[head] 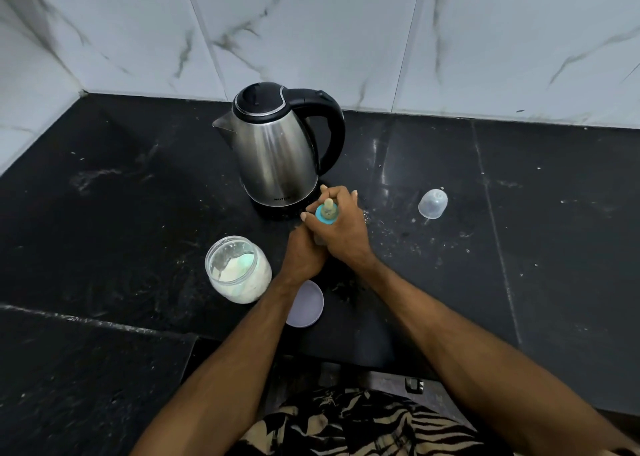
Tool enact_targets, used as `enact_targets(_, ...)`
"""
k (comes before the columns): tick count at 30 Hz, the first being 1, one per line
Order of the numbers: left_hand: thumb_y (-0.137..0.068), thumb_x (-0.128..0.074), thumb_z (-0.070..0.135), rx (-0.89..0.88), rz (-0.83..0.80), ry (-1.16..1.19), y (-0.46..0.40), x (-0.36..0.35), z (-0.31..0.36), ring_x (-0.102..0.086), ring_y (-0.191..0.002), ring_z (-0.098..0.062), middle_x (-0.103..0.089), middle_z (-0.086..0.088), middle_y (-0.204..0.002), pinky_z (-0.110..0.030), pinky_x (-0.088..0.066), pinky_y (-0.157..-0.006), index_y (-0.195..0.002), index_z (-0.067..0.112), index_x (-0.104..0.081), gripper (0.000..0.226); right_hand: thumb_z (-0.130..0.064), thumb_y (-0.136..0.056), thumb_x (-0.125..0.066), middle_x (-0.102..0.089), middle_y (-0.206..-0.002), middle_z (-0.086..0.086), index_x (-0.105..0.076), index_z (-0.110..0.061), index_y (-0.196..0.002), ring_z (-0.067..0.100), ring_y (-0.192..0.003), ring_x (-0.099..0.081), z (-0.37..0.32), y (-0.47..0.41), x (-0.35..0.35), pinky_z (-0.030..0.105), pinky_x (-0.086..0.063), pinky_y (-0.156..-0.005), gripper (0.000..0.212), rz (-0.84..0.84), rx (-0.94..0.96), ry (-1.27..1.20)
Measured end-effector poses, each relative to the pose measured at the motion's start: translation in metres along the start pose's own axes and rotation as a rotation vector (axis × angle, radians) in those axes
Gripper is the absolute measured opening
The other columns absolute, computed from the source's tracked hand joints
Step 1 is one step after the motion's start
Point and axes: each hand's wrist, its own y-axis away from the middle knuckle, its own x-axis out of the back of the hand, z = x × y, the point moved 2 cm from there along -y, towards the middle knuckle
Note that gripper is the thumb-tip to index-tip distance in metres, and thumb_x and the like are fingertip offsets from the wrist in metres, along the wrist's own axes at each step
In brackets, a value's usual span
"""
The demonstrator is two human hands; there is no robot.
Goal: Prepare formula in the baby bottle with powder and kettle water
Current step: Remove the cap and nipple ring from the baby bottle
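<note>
Baby bottle with blue collar and pale teat [327, 212] is clamped upright at counter centre by both hands: right hand [337, 229] wrapped around the top, left hand [302, 253] around the body. One steel kettle [277, 151] at 12 o'clock, one open powder jar [237, 269] at 8, one clear cap [432, 203] at 3, one lilac lid [306, 304] at 6.

Black stone countertop [519, 185], white marble-veined wall tiles [346, 23], zebra-patterned cloth [363, 424] at bottom edge

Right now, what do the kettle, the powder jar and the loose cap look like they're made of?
Kettle: brushed stainless steel body, judging by its soft reflections, with a glossy black, probably plastic, handle and lid.
Powder jar: clear, glass or plastic; the powder shows through.
Loose cap: translucent, likely plastic.
</note>
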Motion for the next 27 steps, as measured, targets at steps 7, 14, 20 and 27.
enact_targets(7,-0.078,-0.078,0.008,-0.030,-0.066,0.101,0.002,0.003,0.003,-0.058,-0.104,-0.006,-0.060,0.011,-0.116,-0.004,-0.044,-0.083,-0.130,0.013,-0.055,0.057,-0.003,-0.077,-0.081,-0.070,-0.121,0.006,-0.052,0.000,-0.116,0.010,-0.117,-0.063,-0.015,-0.025,0.032,0.028,-0.050,-0.101,0.050,-0.618,-0.055,-0.059)
enact_targets(14,-0.083,-0.076,0.015,-0.054,-0.076,0.062,0.001,0.001,0.002,-0.057,-0.108,-0.003,-0.061,0.009,-0.121,-0.010,-0.047,-0.091,-0.132,0.014,-0.054,0.055,-0.043,-0.061,-0.088,-0.055,-0.104,-0.006,-0.053,-0.024,-0.109,0.011,-0.096,-0.054,-0.014,0.008,0.026,0.041,-0.050,-0.088,0.062,0.010,0.071,0.305)
enact_targets(20,-0.082,-0.076,0.016,-0.052,-0.072,0.065,0.002,0.001,0.002,-0.054,-0.105,0.002,-0.057,0.015,-0.116,0.003,-0.039,-0.081,-0.133,0.016,-0.053,0.056,-0.027,-0.062,-0.092,-0.058,-0.099,-0.018,-0.050,-0.025,-0.113,0.000,-0.099,-0.059,-0.019,0.011,0.026,0.024,-0.052,-0.090,0.067,0.000,0.036,0.149)
enact_targets(27,-0.077,-0.081,0.014,-0.026,-0.081,0.095,0.002,0.000,-0.002,-0.057,-0.098,0.008,-0.061,0.015,-0.115,-0.007,-0.046,-0.088,-0.129,0.021,-0.056,0.057,-0.020,-0.070,-0.089,-0.063,-0.127,-0.005,-0.042,-0.023,-0.137,0.008,-0.122,-0.056,-0.017,-0.002,0.047,0.032,-0.046,-0.105,0.082,-0.368,-0.001,0.055)
